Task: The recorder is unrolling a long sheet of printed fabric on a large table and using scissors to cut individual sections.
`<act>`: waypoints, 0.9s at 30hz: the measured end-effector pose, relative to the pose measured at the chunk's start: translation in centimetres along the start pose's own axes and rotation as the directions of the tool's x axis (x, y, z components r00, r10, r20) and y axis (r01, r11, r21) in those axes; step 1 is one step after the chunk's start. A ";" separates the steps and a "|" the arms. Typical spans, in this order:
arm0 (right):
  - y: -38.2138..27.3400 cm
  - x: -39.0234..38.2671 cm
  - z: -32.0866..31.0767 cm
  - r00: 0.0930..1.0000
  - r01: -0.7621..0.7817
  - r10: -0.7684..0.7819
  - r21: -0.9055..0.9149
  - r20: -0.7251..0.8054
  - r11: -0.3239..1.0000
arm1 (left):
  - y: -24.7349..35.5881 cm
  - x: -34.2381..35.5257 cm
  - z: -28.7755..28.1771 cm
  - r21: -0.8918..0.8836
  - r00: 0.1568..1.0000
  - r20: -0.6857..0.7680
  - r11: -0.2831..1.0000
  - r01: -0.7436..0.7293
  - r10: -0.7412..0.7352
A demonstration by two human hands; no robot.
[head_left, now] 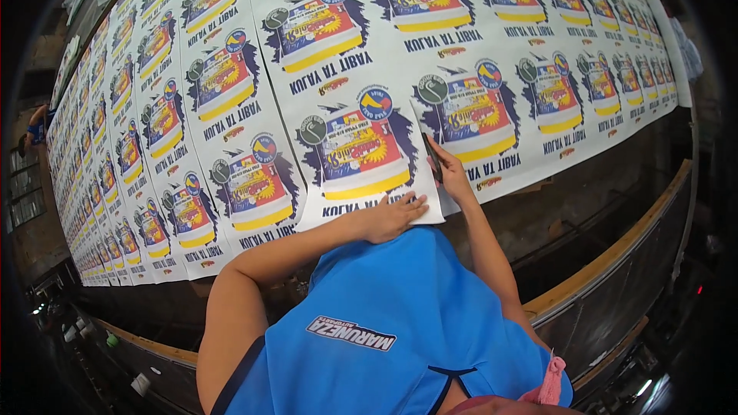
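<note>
A wide white printed sheet [350, 100] with rows of repeated colourful designs covers the table in front of me. My left hand [396, 217] lies flat on the sheet's near edge, close to my body, with its fingers stretched to the right. In my right hand [452, 174] is a slim black cutter [433, 157], its tip pointing away from me; the blade is too small to make out. It stands at a slit in the sheet, between two columns of designs. Left of the slit, the near end of this strip hangs slightly lower than the part on the right.
Below the sheet's near edge is a dark gap, bounded on the right by a wooden rail [607, 273]. Another wooden rail [150, 346] runs at lower left. At the far left edge, part of another person [36, 129] shows. Long seams divide the sheet on the left.
</note>
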State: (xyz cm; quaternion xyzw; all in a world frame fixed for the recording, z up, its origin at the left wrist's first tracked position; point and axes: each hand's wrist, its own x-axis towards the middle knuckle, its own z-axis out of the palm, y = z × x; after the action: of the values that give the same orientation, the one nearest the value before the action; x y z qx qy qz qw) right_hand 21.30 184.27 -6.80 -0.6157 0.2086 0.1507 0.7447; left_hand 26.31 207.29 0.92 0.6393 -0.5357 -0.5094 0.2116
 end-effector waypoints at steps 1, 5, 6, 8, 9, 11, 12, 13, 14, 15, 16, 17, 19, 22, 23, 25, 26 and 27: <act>-0.5 1.7 0.2 0.999 0.039 -0.040 -0.019 -0.024 0.999 | -0.2 -0.1 -0.4 -0.014 1.000 0.025 1.000 -0.006 0.007; -3.1 9.7 1.0 0.984 0.172 -0.175 -0.075 -0.043 0.982 | -0.9 -0.5 -1.7 -0.145 0.995 0.086 0.988 -0.045 0.058; -3.7 12.1 1.7 0.950 0.302 -0.309 -0.120 -0.046 0.946 | -1.1 -0.6 -1.9 -0.189 0.993 0.101 0.981 -0.047 0.067; -5.3 15.2 1.9 0.967 0.249 -0.254 -0.100 -0.038 0.963 | -1.6 -0.7 -2.3 -0.252 0.989 0.105 0.965 -0.076 0.105; -6.1 16.8 2.0 0.972 0.222 -0.230 -0.129 -0.048 0.966 | -1.9 -0.8 -2.4 -0.264 0.986 0.122 0.962 -0.074 0.109; -7.8 20.4 2.5 0.975 0.202 -0.213 -0.154 -0.062 0.967 | -2.7 -0.7 -2.5 -0.343 0.981 0.145 0.937 -0.069 0.125; -8.5 22.2 2.9 0.975 0.201 -0.213 -0.154 -0.069 0.967 | -3.0 -0.5 -2.6 -0.376 0.978 0.155 0.924 -0.070 0.137; -9.3 24.0 3.5 0.970 0.221 -0.231 -0.128 -0.077 0.967 | -3.5 -0.4 -2.5 -0.407 0.975 0.164 0.911 -0.072 0.150; -10.1 25.5 3.8 0.967 0.238 -0.245 -0.093 -0.073 0.967 | -4.0 -0.2 -2.5 -0.414 0.973 0.167 0.907 -0.078 0.160; -10.9 27.1 4.2 0.974 0.206 -0.211 -0.076 -0.075 0.976 | -4.7 0.1 -2.6 -0.459 0.968 0.174 0.885 -0.081 0.179; -12.0 28.3 4.3 0.983 0.170 -0.173 -0.048 -0.066 0.984 | -5.3 0.6 -2.6 -0.489 0.963 0.183 0.868 -0.085 0.197; -12.9 29.6 4.5 0.989 0.132 -0.133 -0.020 -0.058 0.991 | -5.8 1.1 -2.7 -0.503 0.957 0.197 0.860 -0.088 0.214; -14.9 32.5 5.2 0.987 0.121 -0.127 -0.070 -0.094 0.990 | -6.8 2.0 -2.7 -0.565 0.949 0.187 0.818 -0.106 0.252; -17.9 37.3 6.1 0.984 0.132 -0.143 -0.104 -0.105 0.986 | -7.7 3.1 -2.5 -0.566 0.941 0.217 0.819 -0.096 0.261; -19.0 39.0 6.0 0.985 0.133 -0.146 -0.128 -0.096 0.983 | -8.2 3.4 -2.4 -0.578 0.937 0.226 0.811 -0.091 0.266; -20.6 42.9 6.1 0.982 0.159 -0.166 -0.075 -0.086 0.984 | -8.5 3.7 -2.2 -0.594 0.930 0.216 0.796 -0.116 0.297; -21.4 44.6 6.0 0.984 0.163 -0.170 -0.117 -0.048 0.980 | -8.7 3.7 -2.2 -0.616 0.927 0.206 0.778 -0.126 0.313; -22.3 46.5 5.9 0.984 0.163 -0.173 -0.166 -0.048 0.973 | -9.0 3.8 -2.4 -0.641 0.919 0.208 0.756 -0.131 0.336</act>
State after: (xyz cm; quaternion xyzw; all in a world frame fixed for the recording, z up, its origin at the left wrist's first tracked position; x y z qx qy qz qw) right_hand 73.06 184.20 -9.91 -0.6938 0.1659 0.0843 0.6957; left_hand 32.27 206.22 -7.05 0.3740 -0.4430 -0.7188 0.3838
